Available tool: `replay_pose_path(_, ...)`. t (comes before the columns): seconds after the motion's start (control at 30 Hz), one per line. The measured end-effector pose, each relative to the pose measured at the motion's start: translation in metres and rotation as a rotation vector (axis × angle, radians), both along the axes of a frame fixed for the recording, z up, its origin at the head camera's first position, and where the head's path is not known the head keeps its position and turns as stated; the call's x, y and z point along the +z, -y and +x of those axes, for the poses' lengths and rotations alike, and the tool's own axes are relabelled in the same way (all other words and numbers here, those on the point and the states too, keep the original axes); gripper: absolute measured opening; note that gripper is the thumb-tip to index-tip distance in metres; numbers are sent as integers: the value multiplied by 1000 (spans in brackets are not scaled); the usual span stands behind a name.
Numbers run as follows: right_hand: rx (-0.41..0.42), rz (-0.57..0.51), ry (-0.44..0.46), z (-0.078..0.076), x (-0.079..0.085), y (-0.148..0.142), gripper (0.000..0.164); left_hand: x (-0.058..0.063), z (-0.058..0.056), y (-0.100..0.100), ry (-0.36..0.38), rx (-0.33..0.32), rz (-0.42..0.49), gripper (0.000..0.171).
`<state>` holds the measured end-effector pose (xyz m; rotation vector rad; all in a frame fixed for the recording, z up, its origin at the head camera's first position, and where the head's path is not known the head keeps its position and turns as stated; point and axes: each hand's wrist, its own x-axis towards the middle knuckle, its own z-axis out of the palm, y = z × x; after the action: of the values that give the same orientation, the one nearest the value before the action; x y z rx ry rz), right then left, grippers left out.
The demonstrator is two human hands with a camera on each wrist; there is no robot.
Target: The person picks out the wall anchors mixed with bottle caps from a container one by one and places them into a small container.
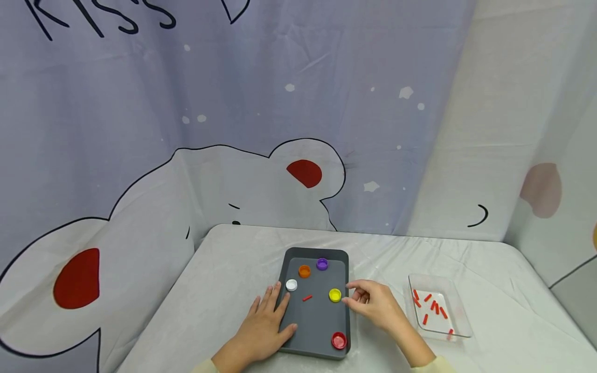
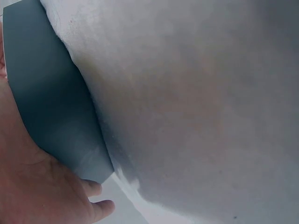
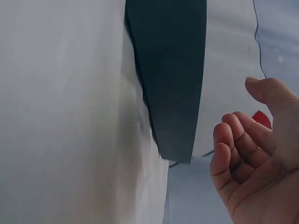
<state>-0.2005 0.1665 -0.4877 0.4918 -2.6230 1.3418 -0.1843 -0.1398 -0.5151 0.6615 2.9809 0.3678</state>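
Observation:
A dark grey tray [image 1: 314,326] lies on the white cloth. My left hand [image 1: 265,327] rests at its left side, fingers spread, the thumb reaching over the rim. At the right rim, beside a yellow cup [image 1: 335,295], is my right hand [image 1: 370,304]; its thumb and index finger are apart and hold nothing. In the right wrist view the other fingers curl loosely. Also on the tray are a white cup [image 1: 291,285], an orange cup [image 1: 304,271], a purple cup [image 1: 322,264], a red cup [image 1: 339,340] and one small red stick [image 1: 307,298].
To the right stands a clear plastic box [image 1: 459,311] with several small red sticks [image 1: 435,306] in it. A white cloth [image 1: 224,269] covers the table. Behind it hangs a printed curtain [image 1: 252,93].

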Motion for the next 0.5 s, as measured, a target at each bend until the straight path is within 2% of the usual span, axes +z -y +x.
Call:
replay_pose_path(0.23,31,-15,0,-7,-1,24,28,0,0,0,-6,4,-5,78)
replay_pose_path(0.5,65,81,-29,-14,-5,48,25,2,1,-1,10,11,-17,78)
